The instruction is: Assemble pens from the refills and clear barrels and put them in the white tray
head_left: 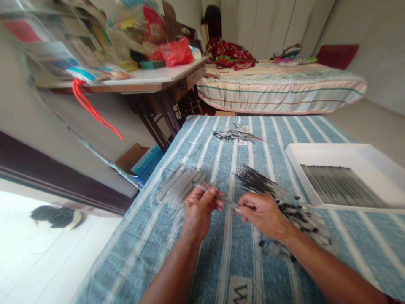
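Between my two hands a thin grey pen point(226, 201) is held at a slant over the striped cloth. My left hand point(201, 204) pinches its barrel between thumb and fingers, palm partly up. The fingertips of my right hand point(260, 211) close on the pen's lower right end. Left of my hands lies a pile of translucent grey pen barrels point(177, 185). Beyond my right hand is a bundle of dark pen refills point(257, 179). Partly under my right forearm are loose clear caps with black pieces point(303, 223).
A white tray point(373, 158) on the right holds a row of pens point(341, 185). Farther back lies a small heap of thin refills point(238, 134). A desk point(148, 82) with bags stands at left, a bed point(281, 90) behind the table point(142, 236).
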Demonstrator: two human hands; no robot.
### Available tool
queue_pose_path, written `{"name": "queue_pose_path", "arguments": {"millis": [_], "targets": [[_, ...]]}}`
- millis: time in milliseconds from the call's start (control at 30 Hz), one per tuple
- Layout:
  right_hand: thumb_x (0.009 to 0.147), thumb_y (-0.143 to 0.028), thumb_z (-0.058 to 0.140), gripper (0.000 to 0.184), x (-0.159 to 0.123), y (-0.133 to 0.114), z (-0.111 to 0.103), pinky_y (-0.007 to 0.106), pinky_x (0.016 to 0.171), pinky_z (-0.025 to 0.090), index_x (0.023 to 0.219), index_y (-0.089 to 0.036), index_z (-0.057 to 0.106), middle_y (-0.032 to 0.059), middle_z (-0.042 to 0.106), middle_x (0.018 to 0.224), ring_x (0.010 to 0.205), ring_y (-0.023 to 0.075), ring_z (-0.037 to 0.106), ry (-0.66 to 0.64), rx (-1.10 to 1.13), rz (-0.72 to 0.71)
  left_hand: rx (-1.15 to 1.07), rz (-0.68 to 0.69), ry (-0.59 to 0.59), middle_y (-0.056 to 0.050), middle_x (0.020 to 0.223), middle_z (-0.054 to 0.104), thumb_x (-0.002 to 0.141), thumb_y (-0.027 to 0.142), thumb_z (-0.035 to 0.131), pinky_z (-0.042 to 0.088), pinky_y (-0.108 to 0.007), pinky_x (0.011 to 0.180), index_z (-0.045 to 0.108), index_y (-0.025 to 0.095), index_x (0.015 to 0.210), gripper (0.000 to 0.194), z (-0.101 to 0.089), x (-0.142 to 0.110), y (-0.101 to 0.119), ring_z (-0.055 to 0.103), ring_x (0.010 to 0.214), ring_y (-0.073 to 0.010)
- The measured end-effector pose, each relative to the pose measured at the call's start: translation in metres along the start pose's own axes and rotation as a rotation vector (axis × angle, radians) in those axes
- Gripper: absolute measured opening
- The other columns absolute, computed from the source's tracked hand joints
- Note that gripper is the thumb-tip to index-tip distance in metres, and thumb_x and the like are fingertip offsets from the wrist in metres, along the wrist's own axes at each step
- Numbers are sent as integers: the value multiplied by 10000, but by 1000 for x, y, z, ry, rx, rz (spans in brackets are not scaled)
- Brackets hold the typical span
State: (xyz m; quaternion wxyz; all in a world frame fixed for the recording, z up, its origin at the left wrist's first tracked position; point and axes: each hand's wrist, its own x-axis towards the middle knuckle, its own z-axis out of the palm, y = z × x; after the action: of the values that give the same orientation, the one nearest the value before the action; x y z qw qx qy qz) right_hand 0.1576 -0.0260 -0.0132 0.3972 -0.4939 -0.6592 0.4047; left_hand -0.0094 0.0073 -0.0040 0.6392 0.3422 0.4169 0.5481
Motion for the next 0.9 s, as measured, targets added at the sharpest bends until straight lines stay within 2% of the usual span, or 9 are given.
{"name": "queue_pose_path", "arguments": {"millis": [300, 500, 633, 700, 767, 833, 900], "targets": [[776, -237, 556, 200, 6, -2, -6, 184, 466, 293, 594, -171, 504, -59, 455, 473, 464, 72, 434, -13, -234, -52, 75, 33, -7, -44, 669, 699, 699, 245, 687, 467, -218, 449, 565, 141, 733, 164, 7, -7, 3, 587, 461, -115], [846, -245, 476, 214, 12, -14, -10, 207, 621, 390, 700, -196, 624, -8, 645, 689, 651, 113, 562, -57, -546, -268, 149, -15, -47, -28, 642, 675, 651, 266, 725, 446, -227, 458, 627, 128, 689, 174, 15, -9, 5, 561, 481, -117], [841, -320, 492, 241, 12, -22, -17, 233, 617, 409, 653, -224, 608, -8, 650, 685, 664, 145, 580, -51, -713, -259, 241, -38, -93, -29, 642, 674, 631, 314, 739, 438, -224, 467, 662, 135, 698, 206, 14, -5, 3, 548, 515, -124], [837, -330, 505, 252, 10, -25, -27, 233, 605, 405, 632, -221, 603, -6, 642, 676, 655, 144, 583, -29, -727, -224, 315, -64, -140, -21, 606, 660, 626, 371, 735, 450, -236, 488, 683, 141, 772, 278, 15, -4, 3, 550, 531, -139], [844, -331, 503, 264, 7, -25, -45, 221, 606, 398, 634, -213, 611, -10, 638, 685, 659, 132, 584, 18, -725, -149, 396, -94, -150, -30, 659, 682, 607, 398, 741, 463, -252, 512, 684, 145, 853, 358, 18, -5, 3, 552, 533, -144], [849, -313, 495, 260, 4, -20, -72, 214, 618, 390, 657, -200, 628, -8, 641, 706, 665, 121, 584, 103, -737, -47, 466, -130, -144, -44, 726, 703, 586, 398, 749, 467, -262, 521, 678, 150, 873, 386, 20, -6, 3, 564, 539, -151], [846, -296, 489, 245, -1, -6, -107, 225, 622, 381, 693, -188, 648, 10, 650, 714, 673, 132, 585, 196, -782, 58, 523, -156, -154, -41, 708, 702, 578, 393, 745, 458, -262, 507, 679, 161, 839, 355, 21, -7, 1, 574, 544, -162]]}}
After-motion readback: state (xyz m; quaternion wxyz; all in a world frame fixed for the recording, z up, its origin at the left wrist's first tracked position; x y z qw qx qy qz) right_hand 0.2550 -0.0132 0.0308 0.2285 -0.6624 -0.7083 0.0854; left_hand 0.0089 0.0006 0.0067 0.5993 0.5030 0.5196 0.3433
